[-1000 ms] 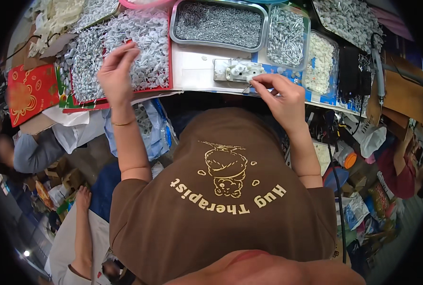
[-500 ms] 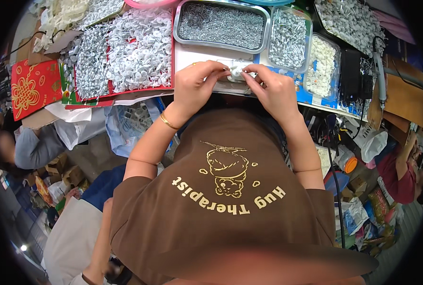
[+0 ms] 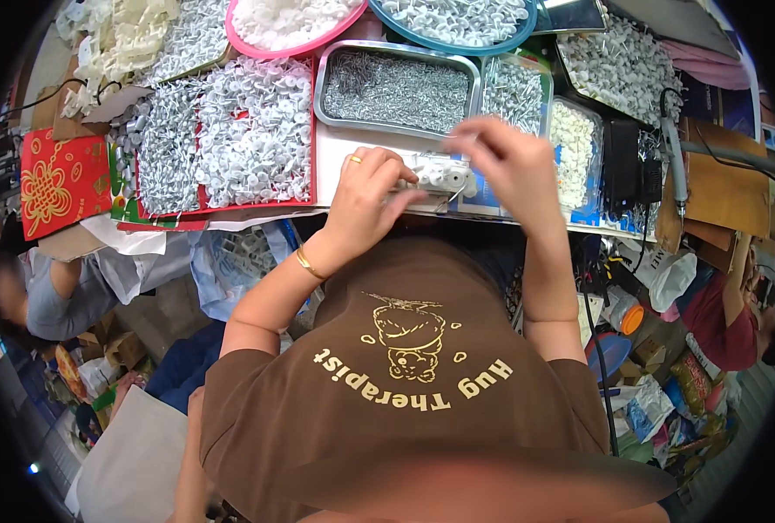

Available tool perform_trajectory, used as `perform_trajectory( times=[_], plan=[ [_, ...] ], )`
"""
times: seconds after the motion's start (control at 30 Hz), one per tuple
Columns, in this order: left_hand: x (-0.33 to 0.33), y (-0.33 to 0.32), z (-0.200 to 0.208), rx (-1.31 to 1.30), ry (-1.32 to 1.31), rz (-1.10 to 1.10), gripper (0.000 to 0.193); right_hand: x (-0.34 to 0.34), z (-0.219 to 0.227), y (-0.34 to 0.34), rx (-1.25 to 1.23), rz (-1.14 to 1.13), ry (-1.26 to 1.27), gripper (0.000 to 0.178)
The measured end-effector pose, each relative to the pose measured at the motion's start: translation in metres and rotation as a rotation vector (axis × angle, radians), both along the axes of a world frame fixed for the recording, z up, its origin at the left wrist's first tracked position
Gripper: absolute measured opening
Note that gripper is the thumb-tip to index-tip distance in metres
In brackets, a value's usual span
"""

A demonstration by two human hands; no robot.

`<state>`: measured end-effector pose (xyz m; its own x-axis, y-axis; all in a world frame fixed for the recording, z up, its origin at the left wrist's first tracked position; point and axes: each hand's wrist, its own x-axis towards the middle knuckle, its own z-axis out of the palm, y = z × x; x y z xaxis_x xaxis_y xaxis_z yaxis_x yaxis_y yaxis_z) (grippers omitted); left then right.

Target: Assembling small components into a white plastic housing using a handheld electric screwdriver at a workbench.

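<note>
A small block holding white plastic pieces point(image 3: 444, 178) lies at the front edge of the work table, between my hands. My left hand point(image 3: 372, 196) is at its left end, fingers curled toward it and thumb apart from them; I see nothing held in it. My right hand point(image 3: 511, 161) is raised above and to the right of the block, close to the lower right corner of a metal tray point(image 3: 318, 100) full of thin metal pins. Motion blurs its fingers, so whether it holds anything cannot be made out.
Left of the tray, a red-edged box point(image 3: 257, 131) holds white-headed nails. Behind stand a pink basin point(image 3: 230, 30) and a blue basin point(image 3: 457, 50) of white parts. On the right are clear containers, one with white bits point(image 3: 572, 144), and a grey pen-like tool point(image 3: 671, 148). Other people sit at both sides.
My hands have moved apart: the right has lifted up and rightward from the white pieces, while the left stays beside them with its thumb spread. The view has shifted, showing more of the basins.
</note>
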<state>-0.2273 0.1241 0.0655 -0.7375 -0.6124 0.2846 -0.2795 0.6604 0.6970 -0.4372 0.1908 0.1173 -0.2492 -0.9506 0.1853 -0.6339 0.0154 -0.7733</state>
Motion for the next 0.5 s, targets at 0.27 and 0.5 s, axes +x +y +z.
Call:
perform_trajectory(
  times=[0.27,0.5],
  plan=[
    [0.021,-0.033,0.013,0.093,0.181,0.247,0.021,-0.039,-0.011,-0.184,-0.483,-0.204,0.383,0.008],
    [0.087,-0.093,0.012,-0.135,0.194,0.557,0.017,-0.060,-0.025,-0.247,-0.393,-0.133,0.385,0.015]
  ],
)
